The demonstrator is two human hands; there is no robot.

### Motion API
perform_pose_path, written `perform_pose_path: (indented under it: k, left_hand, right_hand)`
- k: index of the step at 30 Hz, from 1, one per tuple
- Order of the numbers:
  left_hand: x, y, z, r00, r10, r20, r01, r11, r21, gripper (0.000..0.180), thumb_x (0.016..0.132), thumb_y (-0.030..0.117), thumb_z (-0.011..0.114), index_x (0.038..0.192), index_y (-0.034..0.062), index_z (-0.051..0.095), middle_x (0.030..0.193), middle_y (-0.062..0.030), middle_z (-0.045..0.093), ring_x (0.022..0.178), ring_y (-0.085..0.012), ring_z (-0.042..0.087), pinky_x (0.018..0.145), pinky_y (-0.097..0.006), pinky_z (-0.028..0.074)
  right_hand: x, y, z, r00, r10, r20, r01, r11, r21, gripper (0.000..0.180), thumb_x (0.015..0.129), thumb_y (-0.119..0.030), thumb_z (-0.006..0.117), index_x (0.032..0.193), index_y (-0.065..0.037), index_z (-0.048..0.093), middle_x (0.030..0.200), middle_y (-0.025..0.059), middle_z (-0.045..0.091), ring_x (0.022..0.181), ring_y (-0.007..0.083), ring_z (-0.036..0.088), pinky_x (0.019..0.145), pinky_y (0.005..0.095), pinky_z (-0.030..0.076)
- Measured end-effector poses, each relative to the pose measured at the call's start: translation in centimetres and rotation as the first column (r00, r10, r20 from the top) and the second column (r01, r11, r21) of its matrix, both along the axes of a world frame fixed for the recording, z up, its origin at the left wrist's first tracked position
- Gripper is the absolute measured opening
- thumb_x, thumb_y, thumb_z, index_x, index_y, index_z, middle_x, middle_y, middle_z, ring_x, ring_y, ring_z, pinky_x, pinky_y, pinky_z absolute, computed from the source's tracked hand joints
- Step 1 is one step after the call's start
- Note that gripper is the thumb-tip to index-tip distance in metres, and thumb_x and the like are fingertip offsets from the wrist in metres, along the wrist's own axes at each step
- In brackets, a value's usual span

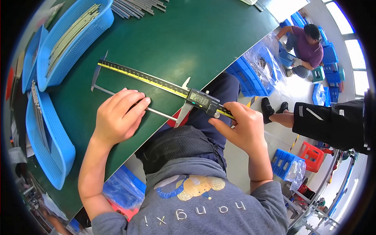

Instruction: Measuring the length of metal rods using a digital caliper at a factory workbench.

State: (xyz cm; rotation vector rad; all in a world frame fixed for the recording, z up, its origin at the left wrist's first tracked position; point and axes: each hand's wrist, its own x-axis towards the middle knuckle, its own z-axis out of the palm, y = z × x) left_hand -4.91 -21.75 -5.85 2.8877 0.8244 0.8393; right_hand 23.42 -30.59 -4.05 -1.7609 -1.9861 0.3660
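Observation:
A long digital caliper with a black and yellow scale lies slantwise over the green table, its display end reaching past the table edge above my lap. My right hand grips it at the slider end, thumb and fingers closed round the beam near the thumb screw. A thin metal rod runs between the caliper's two jaws, roughly parallel to the beam. My left hand pinches this rod near its middle, fingers closed, and partly covers it. The rod's ends are at or very near the jaws.
Blue baskets of rods stand on the table at the left, and loose rods lie at its far edge. To the right are blue crates, a red stool, a crouching person and another person's leg.

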Motion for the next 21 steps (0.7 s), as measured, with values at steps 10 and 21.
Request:
perform_pose_path:
  k: [10,21]
  left_hand:
    - [-1.2,0.0,0.6,1.000,-0.002,0.020,-0.003,0.979,0.204,0.014,0.075,0.001,0.066,0.089,0.0040,0.064,0.093,-0.0098,0.065,0.080,-0.0253,0.066,0.076,-0.039,0.057]
    - [13.1,16.8,6.9,0.969,-0.208,-0.134,0.243,0.908,0.342,0.023,0.079,-0.008,0.059,0.099,0.0011,0.054,0.101,-0.0156,0.059,0.086,-0.0325,0.062,0.071,-0.040,0.053]
  right_hand:
    - [0.1,3.2,0.3,0.997,0.075,0.023,-0.073,0.995,-0.063,0.037,0.074,-0.029,0.070,0.100,-0.005,0.061,0.074,0.0083,0.063,0.060,0.0264,0.062,0.051,0.0351,0.048]
    - [-0.3,7.9,-2.5,0.966,0.214,-0.144,-0.220,0.975,-0.021,0.034,0.077,-0.024,0.057,0.100,0.001,0.060,0.060,0.0109,0.059,0.049,0.0282,0.060,0.041,0.0392,0.046]
